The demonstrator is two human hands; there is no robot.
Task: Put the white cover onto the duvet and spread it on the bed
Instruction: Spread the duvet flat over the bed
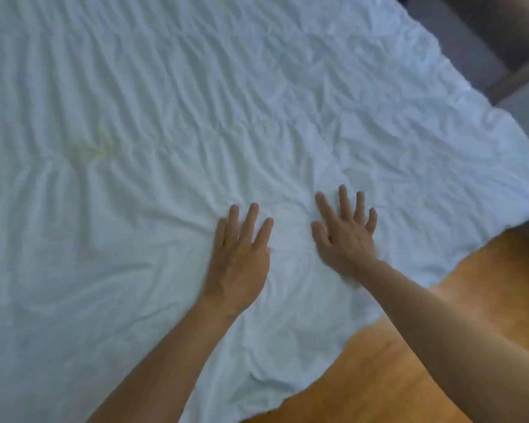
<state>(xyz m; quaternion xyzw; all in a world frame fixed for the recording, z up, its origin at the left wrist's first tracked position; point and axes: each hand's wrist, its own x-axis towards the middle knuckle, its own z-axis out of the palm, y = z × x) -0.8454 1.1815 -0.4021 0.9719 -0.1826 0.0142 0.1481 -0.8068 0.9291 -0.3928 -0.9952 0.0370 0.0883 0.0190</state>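
Note:
The white covered duvet (165,117) lies spread wide over the bed, wrinkled all over, and fills most of the head view. Its near edge runs diagonally from bottom centre up to the right. My left hand (242,254) presses flat on the cloth near that edge, fingers straight and slightly apart. My right hand (345,233) lies flat beside it, a palm's width to the right, fingers spread on the fabric. Creases fan out from between both hands. Neither hand grips anything.
An orange-brown wooden floor (394,377) shows at the lower right, past the duvet's edge. Grey furniture or wall (486,41) stands at the top right corner. A faint yellowish mark (95,151) sits on the cover at left.

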